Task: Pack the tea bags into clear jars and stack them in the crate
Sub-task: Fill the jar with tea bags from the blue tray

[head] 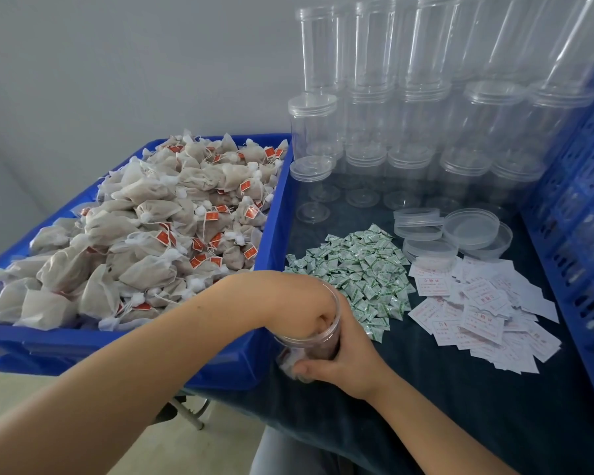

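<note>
A clear jar [290,354] with tea bags at its bottom tilts at the near edge of the table. My right hand [350,358] grips it from the right, thumb across its lower wall. My left hand [288,299] reaches in through the jar's mouth; its fingers are inside, and the clear wall blurs whether they hold a bag. A heap of beige tea bags [158,228] with red tags fills the blue bin [275,207] on the left. A blue slotted crate [576,207] stands along the right side.
Several empty clear jars [408,132] stand stacked at the back. Loose clear lids [460,231] lie before them. A pile of green-and-white sachets [357,272] and white paper slips [477,303] lie on the dark cloth [460,406].
</note>
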The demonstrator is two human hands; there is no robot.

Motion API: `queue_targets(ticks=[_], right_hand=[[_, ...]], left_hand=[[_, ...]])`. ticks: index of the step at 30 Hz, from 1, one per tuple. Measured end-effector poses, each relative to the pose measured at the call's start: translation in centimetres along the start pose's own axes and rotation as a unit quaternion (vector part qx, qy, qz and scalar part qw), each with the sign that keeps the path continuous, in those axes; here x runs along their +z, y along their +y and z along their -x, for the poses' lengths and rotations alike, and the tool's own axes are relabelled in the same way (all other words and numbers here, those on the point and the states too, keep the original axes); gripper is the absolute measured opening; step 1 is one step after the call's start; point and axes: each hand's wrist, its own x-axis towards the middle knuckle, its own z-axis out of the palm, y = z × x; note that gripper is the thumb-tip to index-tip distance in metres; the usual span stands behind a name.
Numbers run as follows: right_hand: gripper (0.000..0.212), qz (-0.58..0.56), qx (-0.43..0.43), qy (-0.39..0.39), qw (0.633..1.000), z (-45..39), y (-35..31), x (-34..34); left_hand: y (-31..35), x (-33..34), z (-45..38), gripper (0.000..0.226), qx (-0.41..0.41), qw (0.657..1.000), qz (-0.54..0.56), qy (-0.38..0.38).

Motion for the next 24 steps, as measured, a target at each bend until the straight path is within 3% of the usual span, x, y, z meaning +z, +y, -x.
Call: queue_targets(ticks=[6,11,19,24], right_hand=[[0.093,0.002,0.009,-0.003,1.000,0.0,0.0,-0.1],[0.093,0.000,0.019,-0.002,1.000,0.3,-0.1,-0.2],[0.094,0.000,0.031,-0.009,0.999,0.3,-0.1,-0.1],[0.095,0.010,0.034,-0.008,0.999,0.3,-0.1,-0.1]], left_hand=[[-2.8,-0.5,0.9,0.030,0.066,0.993,0.085,0.049],[-7.2,-0.3,1.5,0.025,0.053,0.960,0.175,0.210],[-12.7,2.6,-1.0,0.033,-0.114,0.870,0.166,0.450],[-14.6,3.9,-2.0,0.052,-0.220,0.854,0.144,0.449]])
